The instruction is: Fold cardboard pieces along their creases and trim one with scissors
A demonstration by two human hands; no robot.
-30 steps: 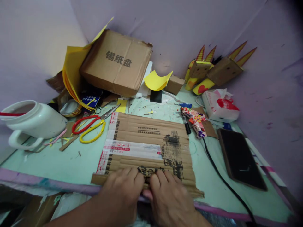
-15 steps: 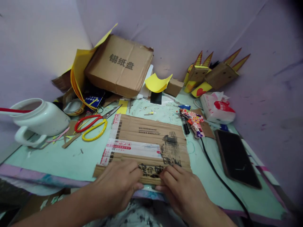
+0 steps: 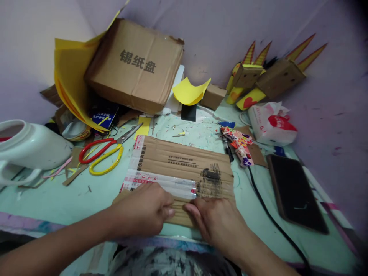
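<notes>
Curled fingers (image 3: 166,197) of the left hand (image 3: 145,209) bear down on the near end of a brown cardboard sheet (image 3: 184,151), with the thumb pressed beside them on a folded strip (image 3: 181,214). On the other side of that strip, the right hand (image 3: 217,219) has its fingers bunched together and its thumb pointing inward. Whether either hand pinches beneath the strip cannot be told.

The sheet lies flat on the table (image 3: 94,205), just in from the middle of its near edge. A band of pale tape (image 3: 178,186) crosses it beside the fold; being stiffer than the cardboard, it could make the crease wander or buckle. Unequal pressure from the hands might skew the fold, and the corrugations could crack if bent too sharply.

Toward the table's left edge, scissors (image 3: 118,143) lie near a white mug (image 3: 40,147). To the right is a flower-patterned glue gun (image 3: 240,143), its black cord (image 3: 259,196) running toward the near right corner; a swinging forearm could snag it and drag the gun. A phone (image 3: 296,191) lies along the right edge.
</notes>
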